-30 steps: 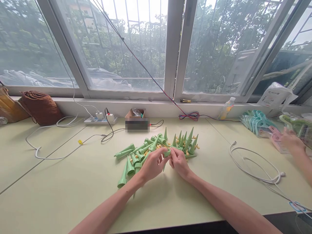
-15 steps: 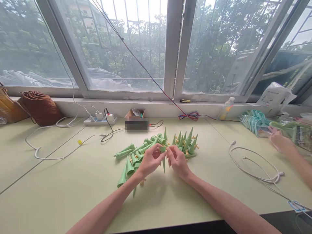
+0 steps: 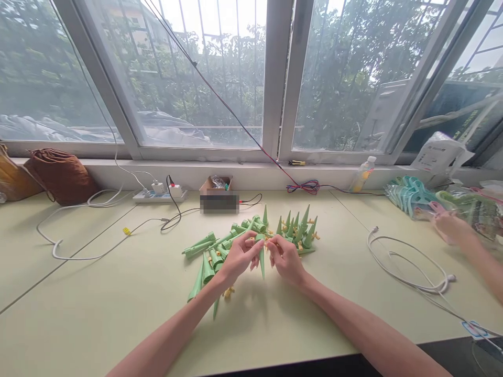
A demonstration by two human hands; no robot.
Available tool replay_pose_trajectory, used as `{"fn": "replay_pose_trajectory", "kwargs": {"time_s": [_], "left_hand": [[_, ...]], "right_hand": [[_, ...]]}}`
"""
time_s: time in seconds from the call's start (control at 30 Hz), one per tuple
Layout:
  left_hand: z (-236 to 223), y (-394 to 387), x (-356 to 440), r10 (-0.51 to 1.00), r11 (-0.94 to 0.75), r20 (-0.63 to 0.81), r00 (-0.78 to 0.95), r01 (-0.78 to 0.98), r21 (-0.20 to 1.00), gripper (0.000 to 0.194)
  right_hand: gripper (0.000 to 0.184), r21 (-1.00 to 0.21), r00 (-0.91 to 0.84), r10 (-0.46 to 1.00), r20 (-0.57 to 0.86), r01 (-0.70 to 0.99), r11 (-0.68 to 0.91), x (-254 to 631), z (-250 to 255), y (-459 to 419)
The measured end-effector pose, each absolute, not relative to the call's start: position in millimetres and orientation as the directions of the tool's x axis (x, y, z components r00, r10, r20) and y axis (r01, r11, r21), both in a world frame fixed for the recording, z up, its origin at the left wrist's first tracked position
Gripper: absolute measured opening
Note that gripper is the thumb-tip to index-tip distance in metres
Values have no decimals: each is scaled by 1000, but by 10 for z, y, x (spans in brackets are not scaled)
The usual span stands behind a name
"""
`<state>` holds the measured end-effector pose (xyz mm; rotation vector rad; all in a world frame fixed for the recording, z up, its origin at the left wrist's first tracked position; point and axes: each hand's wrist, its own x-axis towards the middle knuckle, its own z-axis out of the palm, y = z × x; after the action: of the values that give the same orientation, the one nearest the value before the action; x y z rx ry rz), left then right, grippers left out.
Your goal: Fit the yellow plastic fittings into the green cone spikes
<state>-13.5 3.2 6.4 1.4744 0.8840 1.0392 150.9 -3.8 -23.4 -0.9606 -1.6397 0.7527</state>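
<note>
Green spike (image 3: pixel 262 259), tip down, between both hands (image 3: pixel 238 257)

Bright, diffuse daylight enters through the windows (image 3: pixel 204 89); the sky (image 3: pixel 228 15) is overexposed. Soft shadows fall on the table (image 3: pixel 291 335). Wide-angle distortion tilts the outer window frames (image 3: pixel 96 78). Pixelation obscures one dark block (image 3: pixel 219 204).

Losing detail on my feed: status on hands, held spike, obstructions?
Left grip on green spike, tip down. Right grip beside its wide end, contents unclear. Loose spikes close by; another person's hand far right, clear.
</note>
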Motion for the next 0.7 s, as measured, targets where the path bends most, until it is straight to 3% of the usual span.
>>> {"fn": "replay_pose_trajectory", "kwargs": {"time_s": [0.2,0.37,0.53,0.7], "left_hand": [[61,-5,-120,902,-308,256,349,103,946,25],[67,-33,-95,899,-342,286,332,124,932,24],[92,-11,-87,923,-234,209,324,40,971,26],[93,38,-108,956,-33,75,283,-152,988,33]], "right_hand": [[40,-868,-121,901,417,241,434,1499,-265,-29],[43,-883,-115,906,408,203,424,1481,-270,-28],[41,-895,-116,917,381,200,398,1463,-243,-59],[28,-878,-143,897,417,190,439,1436,-199,-107]]}}
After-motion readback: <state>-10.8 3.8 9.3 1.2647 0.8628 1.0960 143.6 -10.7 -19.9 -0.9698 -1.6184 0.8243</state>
